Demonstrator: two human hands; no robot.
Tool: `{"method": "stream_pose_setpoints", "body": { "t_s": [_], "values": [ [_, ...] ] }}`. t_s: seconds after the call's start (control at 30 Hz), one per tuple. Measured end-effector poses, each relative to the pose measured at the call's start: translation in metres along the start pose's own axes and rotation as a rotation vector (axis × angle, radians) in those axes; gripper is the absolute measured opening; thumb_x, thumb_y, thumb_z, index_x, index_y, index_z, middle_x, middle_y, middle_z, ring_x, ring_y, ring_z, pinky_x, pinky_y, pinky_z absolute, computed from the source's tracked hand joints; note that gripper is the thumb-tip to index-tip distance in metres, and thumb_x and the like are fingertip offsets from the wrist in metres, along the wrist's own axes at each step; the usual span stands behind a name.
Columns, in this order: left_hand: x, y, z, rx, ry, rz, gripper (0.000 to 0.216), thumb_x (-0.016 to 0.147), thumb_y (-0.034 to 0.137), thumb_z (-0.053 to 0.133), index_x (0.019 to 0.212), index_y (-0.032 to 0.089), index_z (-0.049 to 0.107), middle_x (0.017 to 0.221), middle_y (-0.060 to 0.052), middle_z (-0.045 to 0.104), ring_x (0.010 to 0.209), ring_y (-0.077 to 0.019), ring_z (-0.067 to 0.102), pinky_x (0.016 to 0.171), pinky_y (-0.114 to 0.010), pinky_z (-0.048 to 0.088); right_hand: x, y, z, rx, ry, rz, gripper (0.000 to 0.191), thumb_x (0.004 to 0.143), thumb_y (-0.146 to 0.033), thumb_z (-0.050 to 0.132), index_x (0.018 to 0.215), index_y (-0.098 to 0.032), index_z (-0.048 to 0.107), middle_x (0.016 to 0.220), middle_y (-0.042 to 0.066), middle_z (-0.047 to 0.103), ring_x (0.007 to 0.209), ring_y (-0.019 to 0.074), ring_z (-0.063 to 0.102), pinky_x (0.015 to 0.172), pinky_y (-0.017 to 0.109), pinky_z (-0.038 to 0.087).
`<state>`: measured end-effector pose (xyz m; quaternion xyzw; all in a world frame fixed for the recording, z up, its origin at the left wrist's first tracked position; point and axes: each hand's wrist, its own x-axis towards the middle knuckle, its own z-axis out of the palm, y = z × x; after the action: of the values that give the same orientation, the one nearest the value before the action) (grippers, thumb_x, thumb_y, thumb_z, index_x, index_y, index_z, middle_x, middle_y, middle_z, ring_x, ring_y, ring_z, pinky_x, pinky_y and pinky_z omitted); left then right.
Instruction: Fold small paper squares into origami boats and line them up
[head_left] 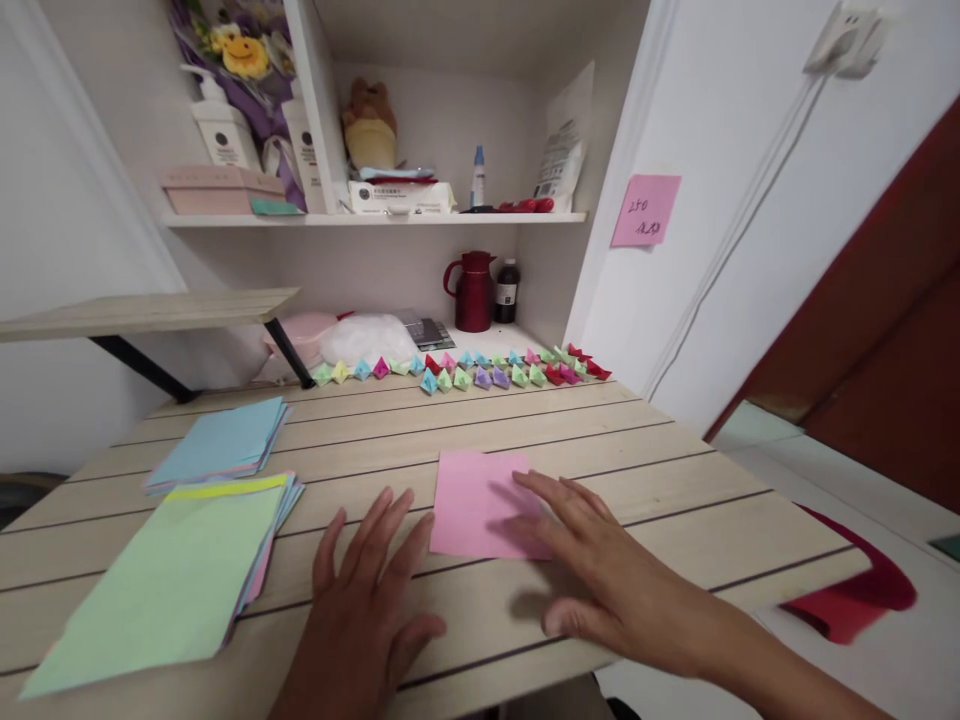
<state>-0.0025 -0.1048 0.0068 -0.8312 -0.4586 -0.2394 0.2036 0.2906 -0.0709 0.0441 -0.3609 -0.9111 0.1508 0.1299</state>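
Note:
A square sheet of pink paper [476,505] lies flat on the slatted wooden table [360,435]. Just left of it is my left hand [367,600], fingers spread, its fingertips close to the sheet's left edge and nothing in its grasp. My right hand [600,560] hovers over the sheet's right side with the fingers apart, casting a shadow on the paper; it holds nothing. Small folded paper pieces [482,378] in several colours stand in two rows along the far side of the table.
At the left lie a stack of green-topped paper [165,580] and a smaller blue-topped stack [217,440]. Behind the rows are a white bag [367,340], a red jug [474,292] and a dark bottle [507,292]. A raised wooden shelf [150,310] stands at the back left.

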Motion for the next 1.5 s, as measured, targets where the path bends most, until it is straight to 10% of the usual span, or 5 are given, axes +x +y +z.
{"method": "stream_pose_setpoints", "body": {
  "t_s": [0.3, 0.5, 0.67, 1.17, 1.5],
  "values": [
    [0.021, 0.011, 0.023, -0.234, -0.298, 0.147, 0.076, 0.091, 0.056, 0.043, 0.152, 0.025, 0.011, 0.148, -0.009, 0.044, 0.137, -0.0261, 0.039, 0.113, -0.048, 0.022, -0.021, 0.008, 0.017, 0.078, -0.153, -0.122, 0.082, 0.081, -0.058, 0.061, 0.15, -0.034, 0.023, 0.158, 0.008, 0.022, 0.144, 0.0339, 0.021, 0.116, 0.058, 0.007],
    [-0.003, 0.012, 0.01, -0.325, -0.365, 0.215, 0.11, 0.075, 0.064, 0.062, 0.152, 0.028, -0.008, 0.144, -0.01, 0.049, 0.128, -0.0299, 0.05, 0.104, -0.048, 0.039, -0.036, -0.001, 0.028, 0.14, 0.071, 0.01, 0.065, 0.085, -0.025, 0.058, 0.145, -0.036, 0.036, 0.139, 0.008, 0.051, 0.126, 0.0292, 0.046, 0.104, 0.047, 0.035],
    [0.003, 0.012, -0.004, -0.435, -0.397, -0.028, 0.114, 0.07, 0.047, 0.076, 0.151, 0.036, -0.004, 0.142, -0.009, 0.051, 0.121, -0.0291, 0.056, 0.096, -0.043, 0.049, -0.024, 0.002, 0.023, 0.434, 0.193, 0.171, 0.04, 0.088, -0.038, 0.059, 0.127, -0.03, 0.055, 0.112, 0.006, 0.064, 0.103, 0.0234, 0.058, 0.09, 0.036, 0.044],
    [0.057, 0.032, 0.026, -0.402, -0.272, -0.663, 0.076, 0.085, 0.028, 0.055, 0.151, 0.023, 0.018, 0.115, -0.014, 0.067, 0.098, -0.0277, 0.067, 0.076, -0.04, 0.054, 0.001, 0.01, 0.037, 0.335, 0.316, 0.465, 0.063, 0.084, -0.025, 0.052, 0.143, -0.029, 0.03, 0.082, 0.0, 0.064, 0.072, 0.0202, 0.061, 0.067, 0.031, 0.045],
    [0.045, 0.035, 0.024, -0.033, 0.001, -0.356, 0.061, 0.085, 0.013, 0.054, 0.142, 0.026, 0.038, 0.145, -0.017, 0.038, 0.131, -0.0329, 0.043, 0.099, -0.05, 0.042, 0.007, -0.004, 0.041, -0.15, 0.251, 0.386, 0.04, 0.085, -0.019, 0.048, 0.122, -0.03, 0.059, 0.101, 0.008, 0.057, 0.081, 0.0209, 0.061, 0.068, 0.03, 0.046]
  ]
}}
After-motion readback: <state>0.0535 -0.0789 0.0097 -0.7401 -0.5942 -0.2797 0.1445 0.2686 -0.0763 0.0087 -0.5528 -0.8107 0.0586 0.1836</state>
